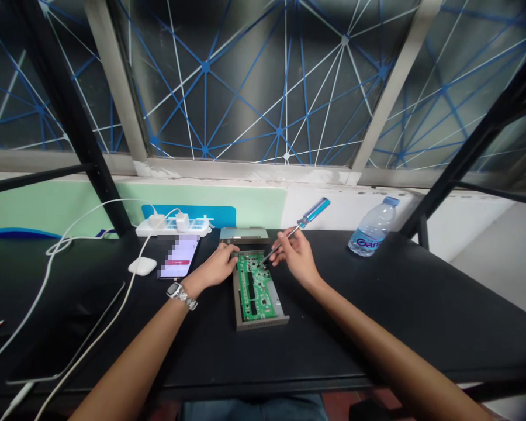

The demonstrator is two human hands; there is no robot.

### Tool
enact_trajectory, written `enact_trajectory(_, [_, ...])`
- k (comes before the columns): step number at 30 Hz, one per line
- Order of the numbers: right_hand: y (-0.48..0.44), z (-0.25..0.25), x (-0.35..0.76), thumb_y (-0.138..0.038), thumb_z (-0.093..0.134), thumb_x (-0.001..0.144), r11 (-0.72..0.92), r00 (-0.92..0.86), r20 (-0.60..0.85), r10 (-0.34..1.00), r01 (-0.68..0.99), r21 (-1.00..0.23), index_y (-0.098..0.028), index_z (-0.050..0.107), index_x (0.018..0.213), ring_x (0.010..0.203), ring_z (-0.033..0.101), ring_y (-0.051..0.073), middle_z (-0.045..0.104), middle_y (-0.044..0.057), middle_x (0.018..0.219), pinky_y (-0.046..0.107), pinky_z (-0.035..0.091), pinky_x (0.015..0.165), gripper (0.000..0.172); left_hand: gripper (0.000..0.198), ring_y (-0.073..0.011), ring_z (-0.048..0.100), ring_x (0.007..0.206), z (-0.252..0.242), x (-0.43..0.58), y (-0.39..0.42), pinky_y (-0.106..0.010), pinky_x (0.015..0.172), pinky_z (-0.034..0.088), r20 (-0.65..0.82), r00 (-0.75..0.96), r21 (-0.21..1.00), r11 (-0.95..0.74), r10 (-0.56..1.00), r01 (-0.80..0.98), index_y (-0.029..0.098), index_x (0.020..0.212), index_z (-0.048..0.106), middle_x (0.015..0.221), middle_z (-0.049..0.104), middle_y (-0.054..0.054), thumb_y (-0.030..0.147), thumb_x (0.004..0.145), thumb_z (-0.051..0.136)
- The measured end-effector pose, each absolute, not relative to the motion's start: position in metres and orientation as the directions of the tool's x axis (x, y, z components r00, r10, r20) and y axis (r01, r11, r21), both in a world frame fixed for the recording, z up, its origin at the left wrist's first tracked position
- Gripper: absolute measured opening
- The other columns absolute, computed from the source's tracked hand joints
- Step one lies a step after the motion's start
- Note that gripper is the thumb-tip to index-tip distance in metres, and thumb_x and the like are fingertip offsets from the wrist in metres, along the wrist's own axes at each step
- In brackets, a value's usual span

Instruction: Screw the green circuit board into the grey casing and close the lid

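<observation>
An open metal case (263,323) lies on the black table, with a green circuit board (263,292) inside it. My right hand (296,251) is closed on the shaft of a screwdriver (314,213) with a blue, clear handle. The handle points up and to the right, and the tip reaches the upper part of the board. At the upper left corner of the case rests my left hand (221,263), its fingers on the edge; whether they grip it is hard to make out. A metal cover (245,235) lies just behind the case.
A water bottle (374,227) stands at the right back. Left of my hands are a phone (179,257), a white earbud case (142,266), a power strip (173,225) with white cables, and a dark tablet (65,333). Black metal posts flank the table (346,327).
</observation>
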State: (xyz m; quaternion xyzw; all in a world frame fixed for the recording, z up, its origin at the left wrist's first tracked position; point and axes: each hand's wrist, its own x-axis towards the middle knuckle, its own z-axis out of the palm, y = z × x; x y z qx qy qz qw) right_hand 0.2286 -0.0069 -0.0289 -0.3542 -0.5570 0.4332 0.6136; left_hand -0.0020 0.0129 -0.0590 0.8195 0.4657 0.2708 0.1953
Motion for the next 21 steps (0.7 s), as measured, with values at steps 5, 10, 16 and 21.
enact_trajectory(5, [0.018, -0.004, 0.209, -0.042, 0.062, 0.086, 0.489, -0.160, 0.472, 0.867, 0.094, -0.867, -0.022, 0.048, 0.090, 0.048, 0.065, 0.013, 0.064, -0.003, 0.067, 0.018, 0.049, 0.037, 0.025, 0.031, -0.0224, 0.060, 0.098, -0.055, 0.015, 0.005, -0.042, 0.094, 0.048, 0.340, 0.422, 0.620, -0.538, 0.840, 0.571, 0.017, 0.119, 0.057, 0.113, 0.056, -0.012, 0.024, 0.091, 0.046])
enact_trajectory(10, [0.039, 0.022, 0.187, -0.033, 0.061, 0.085, 0.504, -0.408, 0.402, 0.820, 0.181, -0.845, -0.020, 0.056, 0.084, 0.047, 0.065, 0.014, 0.066, 0.002, 0.070, 0.021, 0.050, 0.037, 0.015, 0.029, -0.0230, 0.058, 0.110, -0.048, 0.022, 0.006, -0.037, 0.093, 0.048, 0.493, 0.341, 0.703, -0.597, 0.801, 0.386, 0.020, 0.120, 0.057, 0.121, 0.062, -0.010, 0.026, 0.095, 0.045])
enact_trajectory(16, [0.043, 0.028, 0.184, -0.027, 0.062, 0.083, 0.491, -0.513, 0.349, 0.784, 0.170, -0.854, -0.020, 0.057, 0.081, 0.041, 0.062, 0.014, 0.067, 0.001, 0.067, 0.025, 0.051, 0.036, 0.009, 0.025, -0.0207, 0.066, 0.095, -0.052, 0.026, 0.010, -0.032, 0.088, 0.050, 0.517, 0.295, 0.769, -0.587, 0.804, 0.253, 0.016, 0.108, 0.065, 0.103, 0.071, -0.008, 0.027, 0.095, 0.047])
enact_trajectory(21, [0.045, 0.025, 0.189, -0.025, 0.057, 0.086, 0.528, -0.570, 0.333, 0.752, 0.217, -0.821, -0.020, 0.056, 0.081, 0.046, 0.065, 0.015, 0.068, 0.001, 0.068, 0.027, 0.054, 0.042, 0.007, 0.022, -0.0215, 0.067, 0.093, -0.053, 0.028, 0.012, -0.032, 0.087, 0.050, 0.525, 0.266, 0.746, -0.587, 0.809, 0.313, 0.017, 0.100, 0.069, 0.101, 0.073, -0.006, 0.027, 0.093, 0.051])
